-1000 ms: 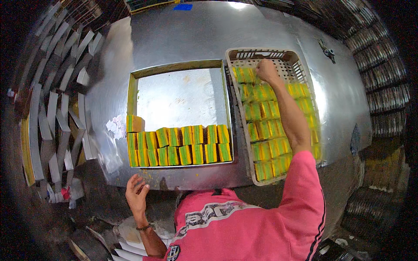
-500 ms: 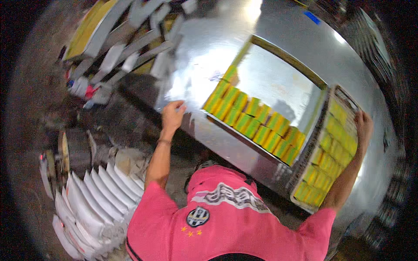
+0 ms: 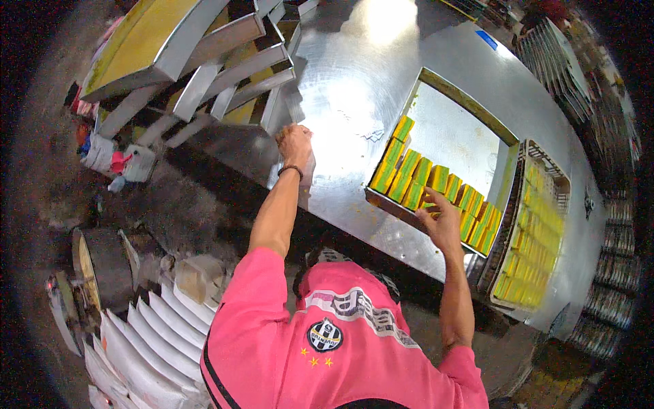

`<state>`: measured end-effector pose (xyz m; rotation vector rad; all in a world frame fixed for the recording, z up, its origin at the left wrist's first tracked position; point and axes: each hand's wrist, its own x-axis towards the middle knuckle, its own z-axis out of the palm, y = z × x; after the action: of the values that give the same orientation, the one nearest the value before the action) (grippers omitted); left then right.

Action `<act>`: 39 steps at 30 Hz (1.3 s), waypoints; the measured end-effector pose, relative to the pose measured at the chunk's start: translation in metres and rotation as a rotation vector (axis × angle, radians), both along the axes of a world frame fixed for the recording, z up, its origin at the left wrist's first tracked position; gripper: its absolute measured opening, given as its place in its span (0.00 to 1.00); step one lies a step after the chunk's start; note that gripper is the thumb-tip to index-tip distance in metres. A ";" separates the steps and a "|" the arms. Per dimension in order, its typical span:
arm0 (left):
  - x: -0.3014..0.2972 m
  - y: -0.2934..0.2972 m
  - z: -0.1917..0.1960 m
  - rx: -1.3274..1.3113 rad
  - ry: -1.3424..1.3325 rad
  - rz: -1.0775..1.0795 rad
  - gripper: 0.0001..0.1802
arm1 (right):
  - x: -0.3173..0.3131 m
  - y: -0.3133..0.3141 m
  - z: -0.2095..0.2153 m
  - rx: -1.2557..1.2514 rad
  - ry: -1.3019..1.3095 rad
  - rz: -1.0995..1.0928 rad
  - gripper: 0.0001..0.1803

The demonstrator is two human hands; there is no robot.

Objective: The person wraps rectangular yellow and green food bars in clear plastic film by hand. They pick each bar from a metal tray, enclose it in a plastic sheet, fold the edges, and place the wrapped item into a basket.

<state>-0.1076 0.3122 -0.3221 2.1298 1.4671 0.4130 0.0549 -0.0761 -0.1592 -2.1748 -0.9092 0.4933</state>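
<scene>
Over the near row of green-and-yellow blocks (image 3: 438, 178) hovers my right hand (image 3: 443, 221), its thumb and forefinger apart and nothing seen between them. Whether its fingertips touch a block I cannot tell. The blocks stand packed along the near and left sides of a rectangular metal frame (image 3: 470, 112). My left hand (image 3: 295, 144) is on or just above the shiny metal table (image 3: 340, 95), left of the frame, its fingers curled in; what they hold, if anything, is hidden. Right of the frame, a crate (image 3: 545, 153) carries rows of similar blocks under a clear, glossy covering.
Several metal frames (image 3: 235, 61) lie stacked at the table's left end, with a yellow slab in the top one. Stacked white sacks or sheets (image 3: 153, 327) stand low on the left, near a round drum (image 3: 102, 262). Racks of trays (image 3: 555, 61) line the far right.
My right hand has left the crate and come left over the blocks in the frame. My left hand has moved forward onto the table and curled in. The view has shifted.
</scene>
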 end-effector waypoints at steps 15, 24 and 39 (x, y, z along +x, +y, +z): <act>-0.027 -0.139 0.198 -1.205 -1.399 0.060 0.30 | -0.097 0.152 0.059 0.489 -0.589 0.109 0.14; -0.053 -0.125 0.238 0.130 -0.563 -0.830 0.46 | -0.071 0.084 0.108 0.316 -0.272 0.249 0.06; -0.020 -0.263 0.210 -0.697 -0.563 -0.709 0.08 | -0.039 -0.040 0.088 0.293 -0.001 0.311 0.07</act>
<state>-0.1272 0.0495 -0.1118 1.6140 0.3896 0.1631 0.0157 -0.1164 -0.0711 -1.7797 -1.2458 0.4726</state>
